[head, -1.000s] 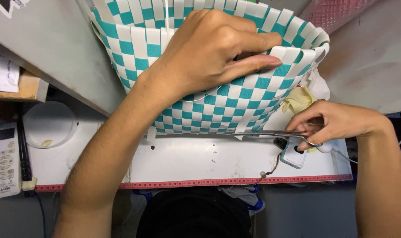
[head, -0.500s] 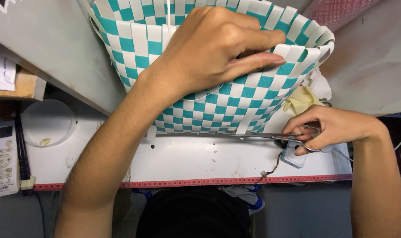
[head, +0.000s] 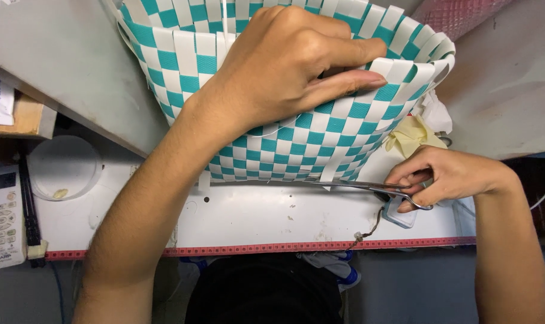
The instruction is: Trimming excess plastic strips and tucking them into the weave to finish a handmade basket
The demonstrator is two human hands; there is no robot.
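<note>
At the far left edge a white remote control (head: 2, 216) lies on the white table (head: 272, 216), with a round clear lid or dish (head: 65, 168) just beside it and a red measuring tape (head: 254, 248) running along the table's near edge. In the middle, the left hand (head: 290, 69) reaches up from below and clasps the rim of a teal-and-white woven basket (head: 272, 150), its fingers (head: 344, 57) curled over loose white strip ends at the top edge while the thumb presses on the outer wall. The basket stands tipped toward the camera, its base resting on the table. Along its lower edge lie long slim metal forceps (head: 344, 185), their tips pointing left under the weave. To the right, the right hand (head: 446, 177) is closed around the forceps' ring handles, fingers through or against the loops. Just behind this hand sits a crumpled pale yellow cloth or glove (head: 410, 135), and a small white device with a cord (head: 398, 215) lies beneath it.
</note>
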